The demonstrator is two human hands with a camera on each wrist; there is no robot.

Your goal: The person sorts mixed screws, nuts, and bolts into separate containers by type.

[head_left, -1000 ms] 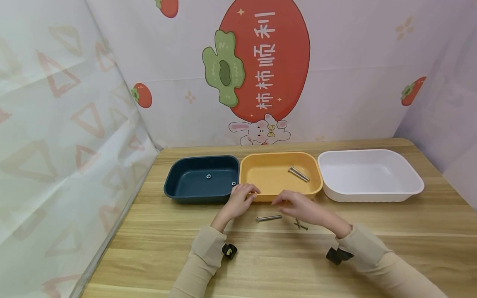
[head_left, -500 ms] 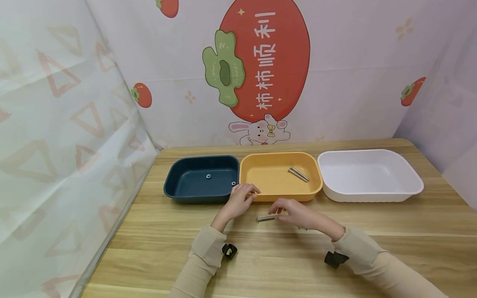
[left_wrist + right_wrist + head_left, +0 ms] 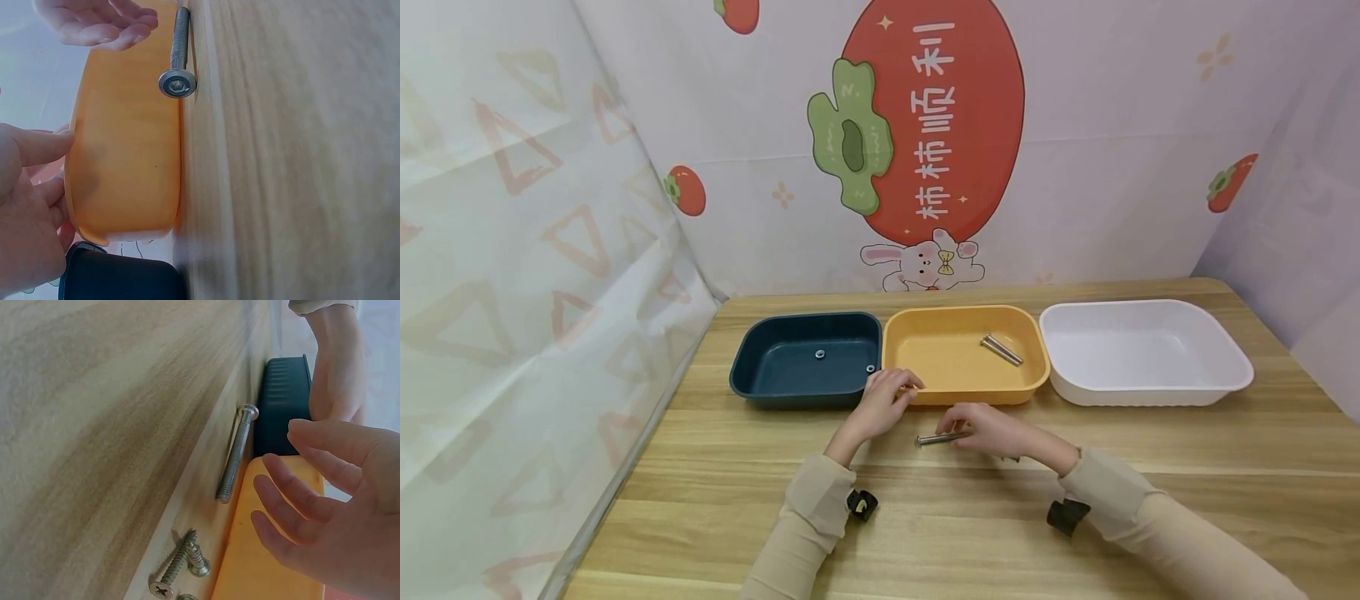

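Note:
My left hand (image 3: 883, 404) grips the near rim of the yellow tray (image 3: 955, 398) by its left corner, thumb outside and fingers over the edge. A long silver bolt (image 3: 928, 439) lies on the table in front of that tray; its round socket head points left. Over the bolt's right end hovers my right hand (image 3: 992, 431), fingers loosely bent and spread. In the right wrist view there is a gap between those fingertips and the bolt (image 3: 235, 456). Small crossed screws (image 3: 178, 562) lie on the table below the right hand, mostly hidden by it in the head view.
More long bolts (image 3: 1002, 350) lie inside the yellow tray. To its left stands a dark blue tray (image 3: 805, 402) holding two small nuts (image 3: 820, 355). A white tray (image 3: 1138, 398) stands on the right. A printed cloth (image 3: 1075, 208) hangs behind the table.
My right hand has moved down and slightly left, from beside the yellow tray's front to over the bolt, covering most of the screws. My left hand stays on the rim.

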